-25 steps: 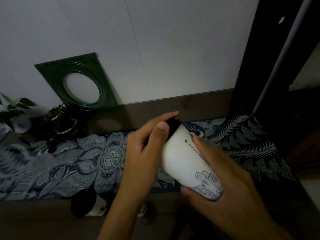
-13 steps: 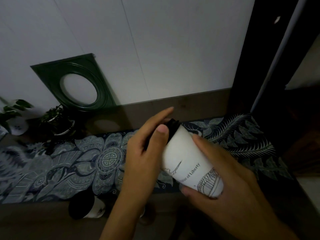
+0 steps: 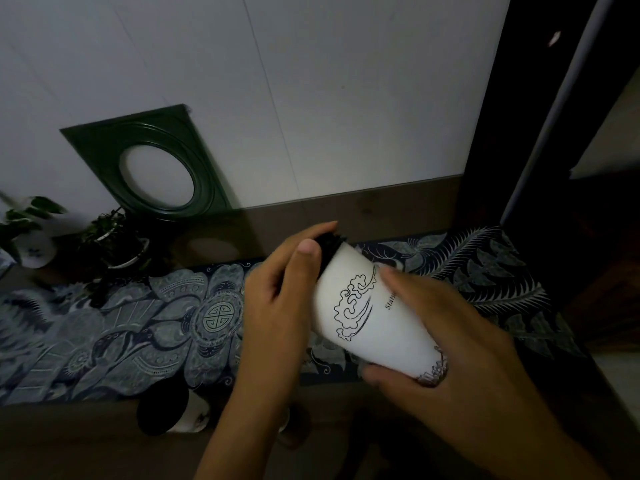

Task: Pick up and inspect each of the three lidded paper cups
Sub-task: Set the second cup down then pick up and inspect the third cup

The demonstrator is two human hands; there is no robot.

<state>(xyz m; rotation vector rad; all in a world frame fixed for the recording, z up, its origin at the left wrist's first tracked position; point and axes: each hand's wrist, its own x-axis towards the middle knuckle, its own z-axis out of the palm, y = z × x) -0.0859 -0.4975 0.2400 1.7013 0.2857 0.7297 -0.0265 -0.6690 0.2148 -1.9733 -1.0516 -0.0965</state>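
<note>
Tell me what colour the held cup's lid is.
Black, on the white paper cup; the lid shows best in the head view.

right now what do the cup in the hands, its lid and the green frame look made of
Cup: likely paper, matte white with black line print.
Lid: probably plastic, black with a ridged edge.
Green frame: hard to tell, glossy dark green with moulded rings; perhaps glazed ceramic or plastic.

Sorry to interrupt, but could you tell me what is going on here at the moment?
A person is looking over a white paper cup, held tilted in the air above a patterned cloth. The left hand grips the end with the black lid, and the right hand holds the base. A cloud drawing faces the camera. Another cup with a black lid stands below, on the near edge of the surface.
</note>
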